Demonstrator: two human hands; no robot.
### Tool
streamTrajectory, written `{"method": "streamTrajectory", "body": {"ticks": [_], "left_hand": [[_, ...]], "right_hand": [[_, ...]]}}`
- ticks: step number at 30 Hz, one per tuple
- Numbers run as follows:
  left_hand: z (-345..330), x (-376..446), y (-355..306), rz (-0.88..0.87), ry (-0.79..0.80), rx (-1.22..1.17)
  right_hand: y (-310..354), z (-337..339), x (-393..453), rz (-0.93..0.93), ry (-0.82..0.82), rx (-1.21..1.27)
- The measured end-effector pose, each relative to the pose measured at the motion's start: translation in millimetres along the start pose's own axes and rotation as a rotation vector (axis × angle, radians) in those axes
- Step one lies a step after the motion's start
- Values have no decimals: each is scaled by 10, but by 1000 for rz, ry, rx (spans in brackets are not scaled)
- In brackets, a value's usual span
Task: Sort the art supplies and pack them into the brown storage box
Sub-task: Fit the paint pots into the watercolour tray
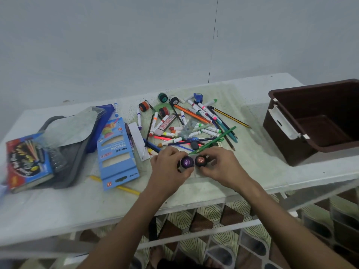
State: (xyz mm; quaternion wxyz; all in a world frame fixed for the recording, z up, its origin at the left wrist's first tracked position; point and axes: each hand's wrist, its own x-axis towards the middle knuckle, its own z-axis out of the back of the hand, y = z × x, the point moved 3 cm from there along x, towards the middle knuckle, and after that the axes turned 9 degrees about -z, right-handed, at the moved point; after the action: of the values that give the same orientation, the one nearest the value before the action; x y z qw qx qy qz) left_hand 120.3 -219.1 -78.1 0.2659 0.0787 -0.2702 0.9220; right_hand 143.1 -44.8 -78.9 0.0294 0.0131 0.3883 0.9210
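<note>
Item: two paint pots, side by side at the desk's (242, 171) near edge. Left hand (169, 167) fingers grasp the purple-capped pot (187, 162); right hand (219, 166) fingers grasp the orange-capped pot (201, 160). Brown storage box (310, 121) lies right of both pots, well apart, nearer the right hand.

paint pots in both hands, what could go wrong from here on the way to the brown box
1. The left hand holds the purple-lidded pot and the right hand the orange-lidded pot; a loose lid could leak paint.
2. The brown storage box sits far right at the table edge; a hard drop might nudge it off.
3. The green pencil lies against the right hand and could get swept along.
</note>
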Motion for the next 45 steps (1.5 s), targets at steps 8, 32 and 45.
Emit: {"method": "streamTrajectory", "body": {"ticks": [8,32,45], "left_hand": [[-23,-19,-8,63,35,57],[-55,-24,-3,50,-20,63],[-52,-41,0,30,-66,42]], "right_hand": [[-30,-57,-30,48,-76,34],[26,-36,-70,-85,-74,113],[-13,3,-94,-155,-70,134]]}}
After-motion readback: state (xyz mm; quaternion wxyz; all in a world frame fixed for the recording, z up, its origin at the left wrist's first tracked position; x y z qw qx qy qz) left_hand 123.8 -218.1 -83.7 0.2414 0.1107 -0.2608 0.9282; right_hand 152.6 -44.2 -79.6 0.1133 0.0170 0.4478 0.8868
